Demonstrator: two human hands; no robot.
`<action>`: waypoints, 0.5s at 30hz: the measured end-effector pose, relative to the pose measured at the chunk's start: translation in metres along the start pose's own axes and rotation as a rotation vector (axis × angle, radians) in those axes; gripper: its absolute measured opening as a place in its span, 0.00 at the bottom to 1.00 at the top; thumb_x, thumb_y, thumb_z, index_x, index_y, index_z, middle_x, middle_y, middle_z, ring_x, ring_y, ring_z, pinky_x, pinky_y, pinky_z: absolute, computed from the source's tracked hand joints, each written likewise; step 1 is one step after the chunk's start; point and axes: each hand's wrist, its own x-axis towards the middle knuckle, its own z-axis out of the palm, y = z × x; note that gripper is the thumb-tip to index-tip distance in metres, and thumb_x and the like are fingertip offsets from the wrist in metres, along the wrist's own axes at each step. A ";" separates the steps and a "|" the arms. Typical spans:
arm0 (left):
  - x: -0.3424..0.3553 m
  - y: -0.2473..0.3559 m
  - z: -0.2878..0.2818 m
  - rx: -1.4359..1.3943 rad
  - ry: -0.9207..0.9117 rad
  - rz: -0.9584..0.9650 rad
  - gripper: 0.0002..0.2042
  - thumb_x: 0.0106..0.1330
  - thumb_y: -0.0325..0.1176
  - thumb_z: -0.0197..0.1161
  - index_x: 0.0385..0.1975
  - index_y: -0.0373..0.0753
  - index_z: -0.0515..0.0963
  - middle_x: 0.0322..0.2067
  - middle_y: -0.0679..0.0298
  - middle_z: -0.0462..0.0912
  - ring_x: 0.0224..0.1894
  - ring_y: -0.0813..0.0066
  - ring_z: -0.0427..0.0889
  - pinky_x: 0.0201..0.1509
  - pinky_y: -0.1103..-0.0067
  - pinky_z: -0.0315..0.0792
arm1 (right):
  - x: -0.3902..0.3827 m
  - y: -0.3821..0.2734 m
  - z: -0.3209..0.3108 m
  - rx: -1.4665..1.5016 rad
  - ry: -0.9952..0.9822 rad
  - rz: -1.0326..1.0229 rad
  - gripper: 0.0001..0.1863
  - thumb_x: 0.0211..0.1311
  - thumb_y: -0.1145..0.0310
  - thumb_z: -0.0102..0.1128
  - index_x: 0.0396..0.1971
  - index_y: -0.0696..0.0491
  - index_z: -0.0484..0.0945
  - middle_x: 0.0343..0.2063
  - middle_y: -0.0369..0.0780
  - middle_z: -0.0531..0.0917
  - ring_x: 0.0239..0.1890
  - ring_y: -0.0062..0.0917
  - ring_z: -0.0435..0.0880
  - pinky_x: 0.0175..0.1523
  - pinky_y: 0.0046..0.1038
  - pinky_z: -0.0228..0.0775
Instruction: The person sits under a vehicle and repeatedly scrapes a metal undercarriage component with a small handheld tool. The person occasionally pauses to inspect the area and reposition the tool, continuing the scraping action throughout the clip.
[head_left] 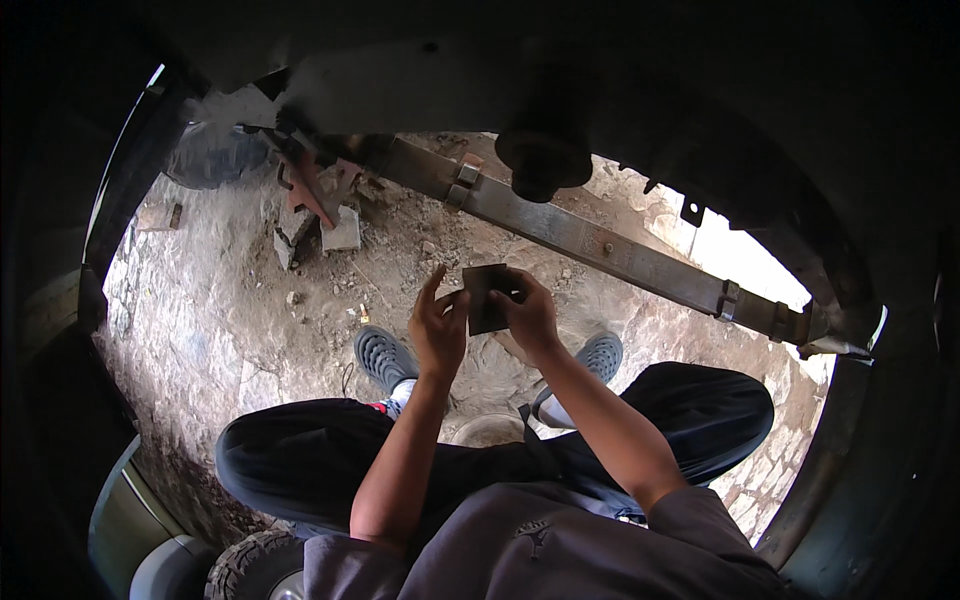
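Nearest: grey shirt (pixel 560 545) with a small dark print, dark trousers (pixel 320 440), knees spread wide. At the ground's lower-left edge, a knobbly black tyre (pixel 238 568), partly cut off, with a pale curved panel (pixel 145 520) just beside it. Between the legs, a round tan thing (pixel 488 430), mostly covered; kind unclear.

Both bare forearms reach forward. Flat dark rectangular piece (pixel 486 300) is up between the hands, above the middle of the ground, roughly upright on its short side. Right hand (pixel 532 318) has it by the right edge, thumb and fingers clamped on it, fingertips over the near face. Left hand (pixel 438 332) is at its left edge: index finger raised and apart from the thumb, other fingers bent; can't tell if it touches the piece.

Below the hands, grey ridged shoes (pixel 383 358) on the ground (pixel 250 330), one each side. Small orange-yellow scrap (pixel 364 314) just beyond the left shoe.

Farther out, toward the ground's upper-left part: two grey blocks (pixel 342 230) near each other, a red metal stand (pixel 312 190) tilted over them. Another block (pixel 158 217) by the ground's left edge. Long banded metal bar (pixel 600 248) runs slantwise across the ground's far side, down to its right edge. Dark rounded part (pixel 545 165) hangs by the bar's far side, in shadow; details too dark.
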 end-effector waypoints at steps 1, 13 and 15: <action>0.002 0.000 0.000 0.098 -0.012 -0.114 0.25 0.67 0.22 0.67 0.66 0.30 0.76 0.59 0.51 0.85 0.56 0.68 0.88 0.57 0.76 0.81 | -0.001 0.006 0.003 -0.031 0.030 -0.012 0.25 0.62 0.73 0.72 0.60 0.55 0.81 0.45 0.46 0.91 0.45 0.35 0.92 0.52 0.32 0.83; 0.005 -0.012 -0.007 -0.371 -0.067 -0.237 0.14 0.71 0.28 0.69 0.53 0.28 0.84 0.46 0.53 0.90 0.45 0.68 0.90 0.51 0.76 0.84 | -0.016 -0.043 0.018 -0.067 -0.031 -0.164 0.23 0.67 0.61 0.73 0.55 0.57 0.79 0.44 0.49 0.90 0.47 0.41 0.91 0.54 0.37 0.82; 0.005 -0.003 -0.006 -0.501 -0.138 -0.295 0.16 0.74 0.29 0.67 0.56 0.27 0.81 0.49 0.52 0.88 0.48 0.67 0.89 0.53 0.74 0.85 | -0.011 -0.046 0.011 -0.046 -0.083 0.001 0.26 0.66 0.59 0.74 0.57 0.56 0.78 0.46 0.51 0.88 0.49 0.42 0.90 0.55 0.39 0.81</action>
